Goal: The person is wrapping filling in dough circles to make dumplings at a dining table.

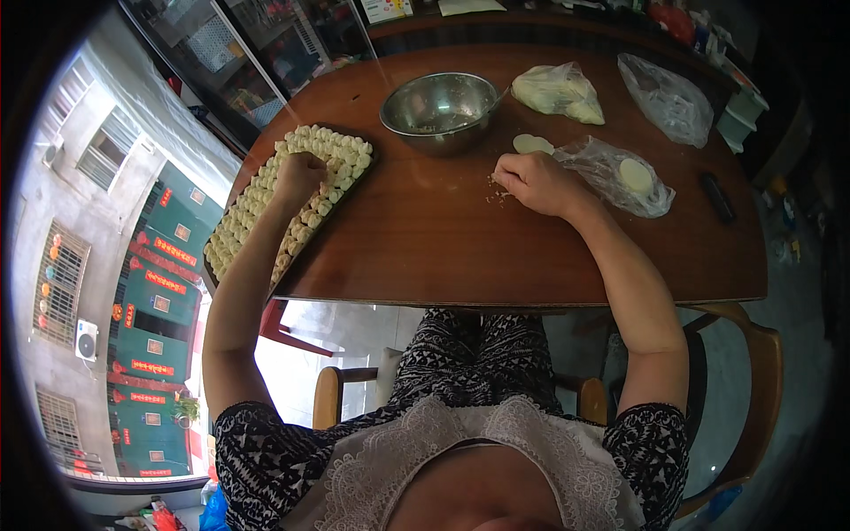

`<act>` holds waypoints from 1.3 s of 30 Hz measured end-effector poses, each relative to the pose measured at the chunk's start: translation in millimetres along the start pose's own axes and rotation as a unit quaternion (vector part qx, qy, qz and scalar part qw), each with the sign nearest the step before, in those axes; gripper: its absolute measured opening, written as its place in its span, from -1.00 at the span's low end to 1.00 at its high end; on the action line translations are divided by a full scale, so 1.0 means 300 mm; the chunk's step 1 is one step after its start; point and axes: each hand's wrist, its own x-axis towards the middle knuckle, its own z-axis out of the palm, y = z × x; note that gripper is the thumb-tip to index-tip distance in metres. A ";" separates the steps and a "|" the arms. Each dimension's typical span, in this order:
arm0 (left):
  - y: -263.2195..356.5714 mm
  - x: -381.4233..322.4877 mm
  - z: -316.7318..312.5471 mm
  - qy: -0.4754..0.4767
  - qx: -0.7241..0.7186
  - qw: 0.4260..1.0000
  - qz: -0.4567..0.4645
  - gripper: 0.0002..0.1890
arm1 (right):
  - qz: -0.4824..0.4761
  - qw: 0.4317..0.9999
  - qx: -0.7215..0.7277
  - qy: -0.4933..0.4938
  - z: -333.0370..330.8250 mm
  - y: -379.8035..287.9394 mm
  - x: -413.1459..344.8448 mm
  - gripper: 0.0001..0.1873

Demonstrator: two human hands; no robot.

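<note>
My left hand (302, 178) is over a dark tray (376, 156) packed with rows of small pleated dumplings (255, 202). Its fingers curl down among them, and the fingertips are hidden, so I cannot tell whether they grip one. To the right, my right hand (534, 182) rests low over the table with its fingers drawn together. Pale crumbs (497, 198) lie scattered by its fingertips; nothing clear shows inside them. Just beyond that hand are round dough wrappers (533, 144). Another round wrapper (636, 175) lies on or in a clear plastic bag (597, 159).
A steel mixing bowl (438, 113) with filling residue stands mid-table (425, 252), a utensil handle over its rim. Behind it sit a bag of wrappers (558, 93) and a crumpled clear bag (667, 99). A black object (717, 197) lies right. Wooden chair arms (327, 398) flank me.
</note>
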 end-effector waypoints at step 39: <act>0.602 -0.389 0.512 -0.162 0.196 0.912 0.322 0.11 | 0.093 0.960 -0.074 0.252 -0.098 0.121 0.018 -0.78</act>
